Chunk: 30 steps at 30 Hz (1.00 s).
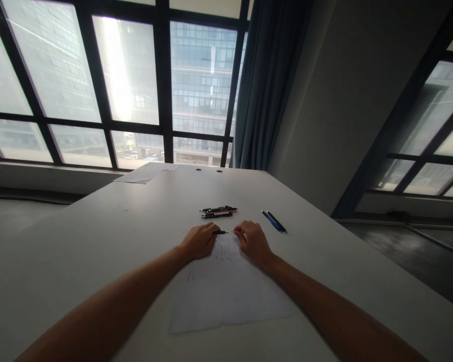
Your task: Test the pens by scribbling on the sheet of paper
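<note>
My left hand (199, 241) is closed round the barrel of a black pen (220, 232), which lies level and points right. A thin, pale tip sticks out of its right end. Just beyond that tip, my right hand (254, 242) pinches with thumb and forefinger; whatever is between them is too small to make out. Both hands rest over the far end of a white sheet of paper (232, 296) that bears pen scribbles. Several dark pens (217, 215) lie bunched together past my hands. To the right are a blue pen (272, 221) and a black pen (278, 222), side by side.
The white table (143, 216) stretches away toward large windows. More paper sheets (145, 174) lie at its far left corner. Two small dark round spots (219, 171) show near the far edge. A blue-grey curtain (264, 90) hangs behind the table.
</note>
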### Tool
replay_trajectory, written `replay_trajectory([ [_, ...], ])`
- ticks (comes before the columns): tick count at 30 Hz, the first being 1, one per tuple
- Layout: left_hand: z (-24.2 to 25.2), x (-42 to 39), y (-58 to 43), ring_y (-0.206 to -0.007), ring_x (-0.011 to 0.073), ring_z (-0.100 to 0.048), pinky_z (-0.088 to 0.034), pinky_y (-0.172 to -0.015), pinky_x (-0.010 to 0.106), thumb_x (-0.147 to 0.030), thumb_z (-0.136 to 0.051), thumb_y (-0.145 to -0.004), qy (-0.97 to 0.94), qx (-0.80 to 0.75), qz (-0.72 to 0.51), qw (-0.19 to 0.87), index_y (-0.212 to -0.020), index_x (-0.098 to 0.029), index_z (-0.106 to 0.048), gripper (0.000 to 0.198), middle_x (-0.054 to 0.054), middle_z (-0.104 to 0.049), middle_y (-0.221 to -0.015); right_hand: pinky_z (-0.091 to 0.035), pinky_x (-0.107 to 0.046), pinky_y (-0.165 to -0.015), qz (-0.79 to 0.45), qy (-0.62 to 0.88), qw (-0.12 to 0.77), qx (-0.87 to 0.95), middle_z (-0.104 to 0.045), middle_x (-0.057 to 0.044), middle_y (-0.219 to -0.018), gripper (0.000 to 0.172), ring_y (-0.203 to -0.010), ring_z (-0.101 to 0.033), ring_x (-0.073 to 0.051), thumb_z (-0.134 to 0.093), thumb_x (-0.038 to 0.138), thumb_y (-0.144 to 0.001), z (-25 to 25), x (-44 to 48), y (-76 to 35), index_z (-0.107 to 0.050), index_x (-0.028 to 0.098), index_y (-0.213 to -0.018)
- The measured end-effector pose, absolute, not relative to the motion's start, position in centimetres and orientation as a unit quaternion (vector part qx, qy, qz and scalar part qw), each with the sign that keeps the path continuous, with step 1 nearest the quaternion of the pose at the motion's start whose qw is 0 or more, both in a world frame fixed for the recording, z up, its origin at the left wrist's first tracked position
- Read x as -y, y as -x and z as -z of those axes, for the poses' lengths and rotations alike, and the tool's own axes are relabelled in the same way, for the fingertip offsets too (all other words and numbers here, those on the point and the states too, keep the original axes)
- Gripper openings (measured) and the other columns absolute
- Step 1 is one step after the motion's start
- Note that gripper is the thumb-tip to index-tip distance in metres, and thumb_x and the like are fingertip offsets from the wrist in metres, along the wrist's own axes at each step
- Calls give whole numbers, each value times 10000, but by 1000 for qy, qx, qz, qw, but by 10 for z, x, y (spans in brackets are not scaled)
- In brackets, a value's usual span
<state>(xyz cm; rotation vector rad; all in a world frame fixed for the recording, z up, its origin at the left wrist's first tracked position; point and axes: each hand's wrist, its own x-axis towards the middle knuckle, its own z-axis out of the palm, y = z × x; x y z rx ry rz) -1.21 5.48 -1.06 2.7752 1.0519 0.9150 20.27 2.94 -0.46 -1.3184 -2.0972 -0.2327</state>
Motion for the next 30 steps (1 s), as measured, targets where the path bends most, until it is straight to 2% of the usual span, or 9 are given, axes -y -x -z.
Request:
replay_trajectory([
  [10,10,-55,12,-846,201,-633,-491,-744,315,-193,-419,-874,-895,-342,-285,7,-1054,-210,-576,239,56,-661,-991,-327,-309,-758,99,502,324,796,-631,-41,-823,104,-793,-537,-175,-520,98,-830,5,-29,-204,-584,169,-788],
  [21,12,-56,13,-846,204,-628,-490,-741,317,-186,-429,-870,-902,-320,-288,15,-1070,-204,-573,247,65,-652,-991,-342,-321,-776,100,469,315,819,-637,-58,-864,114,-835,-544,-187,-513,159,-894,5,-27,-195,-612,174,-839],
  [30,17,-61,12,-852,192,-613,-487,-773,304,-163,-437,-861,-910,-273,-308,39,-1065,-176,-566,242,76,-639,-976,-396,-340,-773,74,370,398,836,-663,-50,-825,127,-788,-585,-187,-532,273,-928,11,-32,-195,-604,181,-881],
])
